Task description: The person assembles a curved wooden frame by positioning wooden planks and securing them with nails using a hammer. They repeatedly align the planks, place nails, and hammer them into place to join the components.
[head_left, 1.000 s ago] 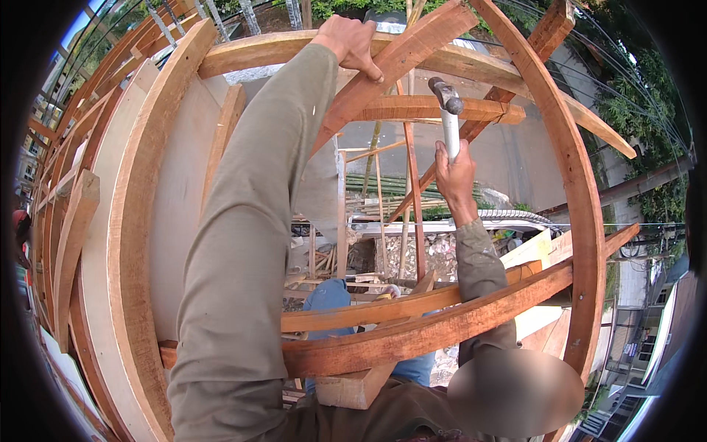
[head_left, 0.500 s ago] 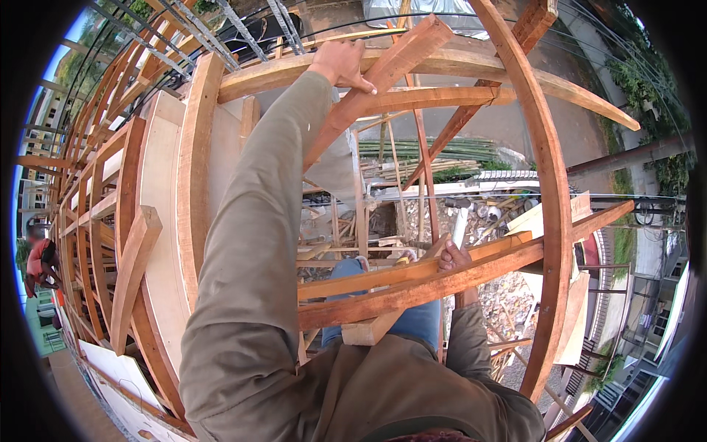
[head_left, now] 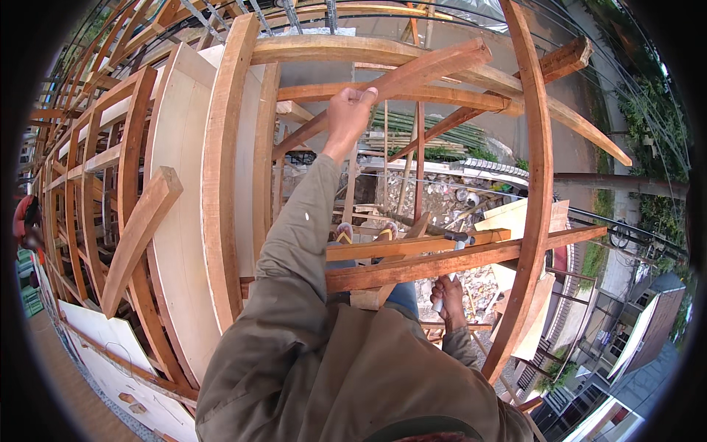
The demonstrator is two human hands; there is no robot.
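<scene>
My left hand is closed on the edge of a reddish wooden beam. This beam slants from lower left to upper right, crossing a long pale beam near its upper end. My right hand, low at the right, grips the white handle of a hammer. The dark hammer head shows above two roughly parallel beams, while part of the handle is hidden behind the nearer beam. That nearer beam lies in front of my body.
A tall curved beam rises on the right. A short timber leans at the left beside a wide pale board. Rubble and bamboo poles lie far below. Another person is at the far left.
The view has shifted. The reddish beam now lies flatter, and my left hand holds it farther down its length. My right hand has come lower, below the nearer beam, with the hammer.
</scene>
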